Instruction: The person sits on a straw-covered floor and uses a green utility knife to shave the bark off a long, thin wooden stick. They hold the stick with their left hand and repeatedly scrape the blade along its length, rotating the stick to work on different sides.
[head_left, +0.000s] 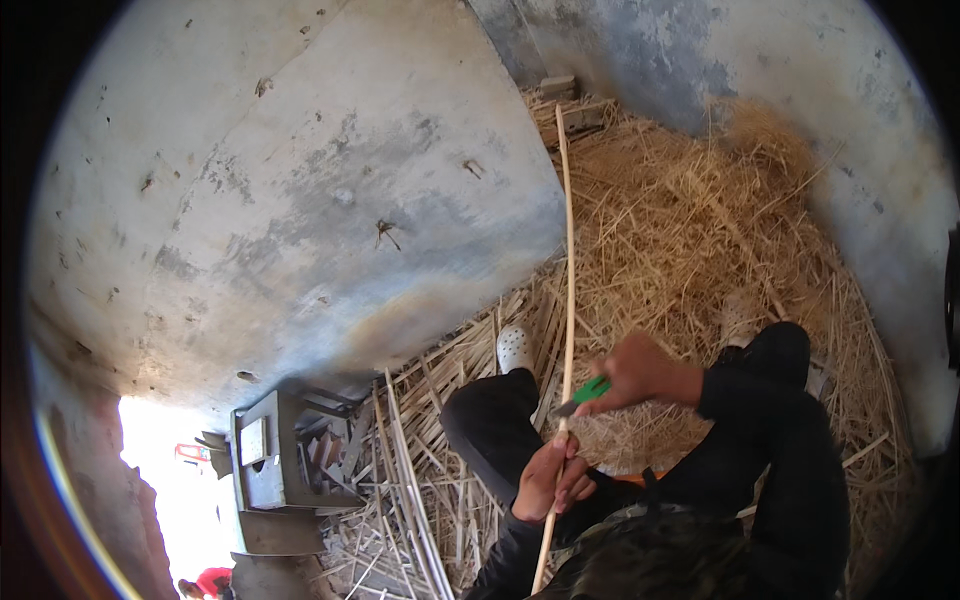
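Observation:
A long, thin pale strip, bamboo or wood [570, 260], runs from my lap up toward the far corner and bows slightly. Low on the strip, my left hand [552, 474] is closed around it. Just above that, my right hand [634, 375] grips a knife with a green handle [592, 390]. Its dark blade [565, 409] lies against the strip a little beyond my left fingers. Part of the knife handle is hidden inside my right fist, which is slightly blurred.
Tangled shavings [690, 230] heap up on the right against the wall. Split strips [420, 470] cover the floor at left, beside a grey wooden cabinet [280, 455]. A stained wall [330, 220] rises at left. Near the bright doorway [180, 480] a person in red [212, 580] shows.

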